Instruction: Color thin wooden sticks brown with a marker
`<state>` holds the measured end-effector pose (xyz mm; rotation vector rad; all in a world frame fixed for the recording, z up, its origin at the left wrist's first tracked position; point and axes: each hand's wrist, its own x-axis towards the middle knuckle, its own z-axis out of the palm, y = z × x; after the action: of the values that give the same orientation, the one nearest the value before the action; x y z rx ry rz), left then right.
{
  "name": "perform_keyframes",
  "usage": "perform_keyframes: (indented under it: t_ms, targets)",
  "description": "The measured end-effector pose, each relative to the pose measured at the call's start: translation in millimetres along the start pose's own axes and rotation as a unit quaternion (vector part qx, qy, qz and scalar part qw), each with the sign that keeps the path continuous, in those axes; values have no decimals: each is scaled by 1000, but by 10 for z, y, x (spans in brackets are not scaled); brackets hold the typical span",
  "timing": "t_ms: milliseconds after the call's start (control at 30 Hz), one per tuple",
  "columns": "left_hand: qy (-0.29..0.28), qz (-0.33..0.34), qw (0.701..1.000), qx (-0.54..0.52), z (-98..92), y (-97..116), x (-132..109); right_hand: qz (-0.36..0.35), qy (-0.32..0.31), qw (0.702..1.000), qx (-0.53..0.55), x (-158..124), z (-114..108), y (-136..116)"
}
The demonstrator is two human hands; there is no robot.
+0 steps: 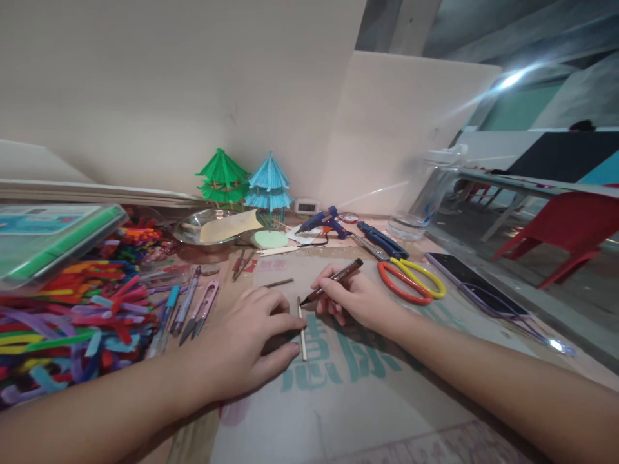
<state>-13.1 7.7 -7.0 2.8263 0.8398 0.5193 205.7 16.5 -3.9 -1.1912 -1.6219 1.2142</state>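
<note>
My left hand (251, 338) lies flat on a sheet of cardboard (367, 399), with its fingertips pressing down a thin pale stick (302, 335). My right hand (355, 298) grips a brown marker pen (333, 281), and the pen's tip touches the top end of the stick. A second, darker stick (279, 283) rests on the cardboard just beyond my left hand.
Several colourful pipe cleaners (72, 316) are piled at the left, with pens and thread snips (200, 310) beside them. Orange-and-yellow scissors (411, 279), a blue glue gun (322, 222), a phone (476, 283), a metal bowl (200, 229) and green and blue paper pagodas (244, 180) lie beyond.
</note>
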Motion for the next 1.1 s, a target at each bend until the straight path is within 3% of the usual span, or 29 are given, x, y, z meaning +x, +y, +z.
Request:
perform_keyframes:
  t_ms: [333, 567, 967, 1100]
  targets:
    - [-7, 8, 1000, 4, -9, 2, 6, -4, 11, 1000, -7, 13, 4, 27]
    - [-1, 8, 1000, -1, 4, -1, 5, 5, -42, 999, -18, -10, -9, 3]
    - [32, 41, 998, 25, -13, 28, -45, -6, -8, 1000, -4, 38, 30, 64]
    - [27, 32, 999, 25, -16, 27, -43, -5, 35, 999, -3, 37, 42, 28]
